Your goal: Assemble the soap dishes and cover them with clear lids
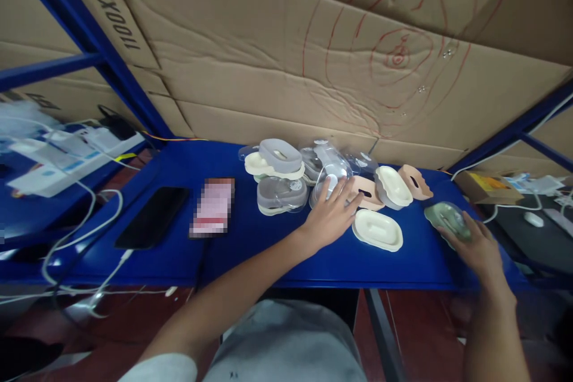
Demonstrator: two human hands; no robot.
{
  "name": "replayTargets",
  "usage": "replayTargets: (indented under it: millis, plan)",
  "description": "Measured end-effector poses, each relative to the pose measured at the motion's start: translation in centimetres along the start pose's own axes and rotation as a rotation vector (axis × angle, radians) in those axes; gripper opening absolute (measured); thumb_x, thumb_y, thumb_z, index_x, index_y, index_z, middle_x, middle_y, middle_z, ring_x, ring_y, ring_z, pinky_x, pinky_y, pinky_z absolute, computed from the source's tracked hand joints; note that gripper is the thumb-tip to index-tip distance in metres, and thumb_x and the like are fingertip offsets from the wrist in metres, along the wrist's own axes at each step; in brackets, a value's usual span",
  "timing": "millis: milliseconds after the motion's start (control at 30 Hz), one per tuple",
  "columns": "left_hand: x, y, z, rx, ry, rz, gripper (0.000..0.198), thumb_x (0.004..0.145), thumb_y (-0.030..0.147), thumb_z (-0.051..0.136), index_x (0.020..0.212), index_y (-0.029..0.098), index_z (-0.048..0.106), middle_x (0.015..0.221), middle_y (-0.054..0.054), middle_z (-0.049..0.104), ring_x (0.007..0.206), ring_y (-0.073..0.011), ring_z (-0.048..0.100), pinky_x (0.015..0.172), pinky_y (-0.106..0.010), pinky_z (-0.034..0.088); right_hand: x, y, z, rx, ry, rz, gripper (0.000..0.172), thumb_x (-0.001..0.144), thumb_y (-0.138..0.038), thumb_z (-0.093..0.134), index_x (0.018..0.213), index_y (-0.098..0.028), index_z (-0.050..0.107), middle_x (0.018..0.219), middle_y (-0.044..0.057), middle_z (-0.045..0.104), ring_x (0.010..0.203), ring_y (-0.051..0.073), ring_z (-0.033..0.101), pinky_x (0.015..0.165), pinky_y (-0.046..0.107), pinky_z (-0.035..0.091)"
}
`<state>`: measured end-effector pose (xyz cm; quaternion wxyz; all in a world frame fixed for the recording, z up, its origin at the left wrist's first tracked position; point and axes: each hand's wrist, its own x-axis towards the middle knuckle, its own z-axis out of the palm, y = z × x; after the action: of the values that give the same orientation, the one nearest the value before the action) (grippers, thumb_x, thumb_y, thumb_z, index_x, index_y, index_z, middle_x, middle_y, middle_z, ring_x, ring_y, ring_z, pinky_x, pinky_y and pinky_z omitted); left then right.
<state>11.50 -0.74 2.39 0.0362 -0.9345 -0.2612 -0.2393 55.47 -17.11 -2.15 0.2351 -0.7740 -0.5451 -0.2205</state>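
My left hand (pixel 329 221) reaches into the cluster with its fingers spread, touching a clear plastic lid (pixel 335 166). Just right of those fingers lies a peach piece with a slot (pixel 371 198). A cream oval tray (pixel 378 230) rests in front of it, with a cream and grey soap dish (pixel 394 186) behind. At the table's right side my right hand (pixel 483 249) grips a green soap dish (pixel 446 218) that seems to have a clear cover. Its fingertips are partly hidden.
Stacked grey and cream dishes (pixel 280 156) and a grey dish under a clear lid (pixel 282 194) sit left of centre. A second peach piece (pixel 416 182) is at the back right. A black phone (pixel 152 218) on a cable and a pixelated pink item (pixel 212 208) lie left. Cardboard (pixel 250 59) walls the back.
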Motion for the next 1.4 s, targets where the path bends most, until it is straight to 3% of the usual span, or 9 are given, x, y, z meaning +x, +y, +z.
replayTargets:
  millis: [167,300,467,600,800,967,1067,1267,1400]
  plan:
    - [-0.7,2.5,-2.0,-0.376,0.014,-0.042,0.075,0.1,0.036,0.071,0.163,0.019,0.035,0.169,-0.022,0.036,0.16,-0.0365,0.034,0.127,-0.055,0.037,-3.6,-8.0,-2.8,0.198,0.09,0.21,0.085,0.088,-0.07,0.071,0.157,-0.022,0.054,0.148,0.022,0.062,0.138,0.045,0.058,0.114,0.059,0.047]
    - [-2.9,4.3,-2.7,-0.903,0.053,-0.092,0.125,0.083,0.046,0.09,0.17,0.026,0.004,0.171,-0.019,0.033,0.158,-0.0335,0.038,0.124,-0.049,0.044,-5.6,-17.3,-4.6,0.459,-0.165,-0.227,0.087,0.091,-0.062,0.073,0.165,-0.031,0.041,0.161,0.016,0.05,0.146,0.043,0.05,0.116,0.059,0.047]
    - [-7.7,4.6,-2.2,-1.08,0.167,-0.353,0.117,0.072,0.041,0.099,0.164,0.031,0.028,0.161,-0.016,0.045,0.146,-0.0352,0.051,0.122,-0.053,0.046,-4.4,-24.4,-4.2,0.702,-0.417,-0.455,0.092,0.086,-0.08,0.067,0.162,-0.033,0.045,0.165,0.015,0.045,0.147,0.04,0.051,0.112,0.051,0.054]
    - [-11.5,3.7,-2.1,-1.012,0.295,-0.505,0.1,0.081,0.043,0.091,0.162,0.033,0.034,0.158,-0.013,0.045,0.147,-0.0347,0.048,0.123,-0.055,0.042,-0.1,-25.8,-2.9,0.857,-0.47,-0.53,0.079,0.088,-0.077,0.068,0.151,-0.03,0.059,0.16,0.013,0.053,0.147,0.037,0.052,0.119,0.053,0.048]
    - [-14.1,2.4,-2.1,-1.018,0.329,-0.549,0.087,0.078,0.034,0.092,0.153,0.033,0.045,0.153,-0.011,0.047,0.145,-0.0338,0.048,0.123,-0.053,0.04,9.1,-25.0,2.1,0.693,-0.082,-0.221,0.065,0.093,-0.062,0.073,0.149,-0.035,0.057,0.154,0.006,0.057,0.145,0.034,0.05,0.125,0.062,0.038]
    - [-14.7,2.0,-1.7,-1.069,0.351,-0.587,0.084,0.08,0.034,0.09,0.151,0.033,0.045,0.154,-0.01,0.047,0.145,-0.0335,0.048,0.123,-0.053,0.038,13.0,-24.4,5.7,0.649,-0.148,-0.182,0.071,0.101,-0.064,0.058,0.162,-0.031,0.041,0.166,0.007,0.043,0.154,0.036,0.037,0.127,0.07,0.027]
    - [-14.9,1.9,-1.6,-1.133,0.379,-0.65,0.082,0.082,0.041,0.089,0.151,0.03,0.046,0.154,-0.012,0.05,0.142,-0.0348,0.051,0.122,-0.053,0.04,10.7,-25.9,3.7,0.647,-0.132,-0.273,0.062,0.107,-0.059,0.05,0.163,-0.038,0.038,0.173,-0.003,0.033,0.163,0.035,0.022,0.133,0.069,0.014]
    - [-15.1,1.8,-1.4,-1.296,0.462,-0.676,0.088,0.081,0.057,0.087,0.153,0.027,0.045,0.152,-0.013,0.052,0.135,-0.0336,0.058,0.115,-0.049,0.048,-0.2,-31.8,-2.8,0.685,-0.534,-0.885,0.067,0.104,-0.057,0.058,0.163,-0.032,0.041,0.157,0.005,0.059,0.144,0.031,0.055,0.119,0.056,0.047]
    - [-15.3,1.7,-1.0,-1.341,0.44,-0.638,0.095,0.076,0.056,0.092,0.155,0.031,0.044,0.158,-0.013,0.049,0.141,-0.0356,0.055,0.119,-0.05,0.045,-3.8,-33.3,-2.8,0.765,-0.494,-0.867,0.05,0.107,-0.035,0.061,0.156,-0.029,0.051,0.147,0.007,0.067,0.137,0.027,0.061,0.116,0.051,0.049]
